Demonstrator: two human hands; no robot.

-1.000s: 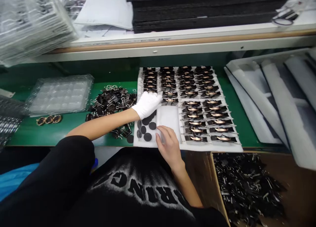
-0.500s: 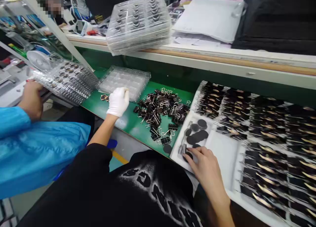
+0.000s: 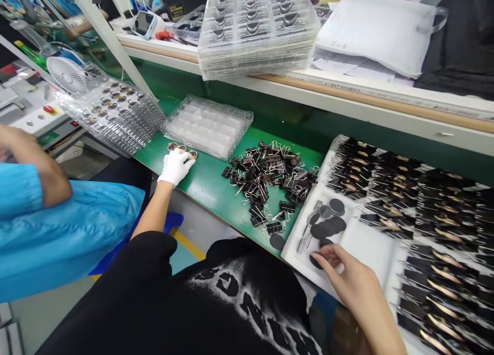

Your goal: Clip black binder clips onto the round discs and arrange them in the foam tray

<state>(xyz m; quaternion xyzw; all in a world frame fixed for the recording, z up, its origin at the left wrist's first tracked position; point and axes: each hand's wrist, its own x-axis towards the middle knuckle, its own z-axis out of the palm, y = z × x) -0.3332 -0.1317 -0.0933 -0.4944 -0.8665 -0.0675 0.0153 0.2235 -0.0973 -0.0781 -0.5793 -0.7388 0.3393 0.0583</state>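
My left hand [image 3: 176,167], in a white glove, is low over the green bench top. Its fingertips close on a gold-rimmed round part [image 3: 193,154], and two similar round parts [image 3: 172,146] lie just to its left. My bare right hand [image 3: 353,275] rests over the near corner of the white foam tray [image 3: 376,247]. Thumb and forefinger pinch at a dark disc [image 3: 317,261]; their tips partly hide it. More black discs [image 3: 328,228] lie in the same tray recess, beside slim metal tweezers [image 3: 309,229].
A heap of black binder clips [image 3: 270,172] covers the middle of the bench. Behind my left hand lies a clear plastic tray [image 3: 208,126]. Clipped parts [image 3: 436,272] fill the foam tray's right side. A co-worker's blue sleeve [image 3: 19,193] is at left; a shelf edge [image 3: 347,95] crosses above.
My left hand has moved down and left from beside the clear tray to the round parts; a third one now shows there. My right hand stays at the discs. The view has shifted.
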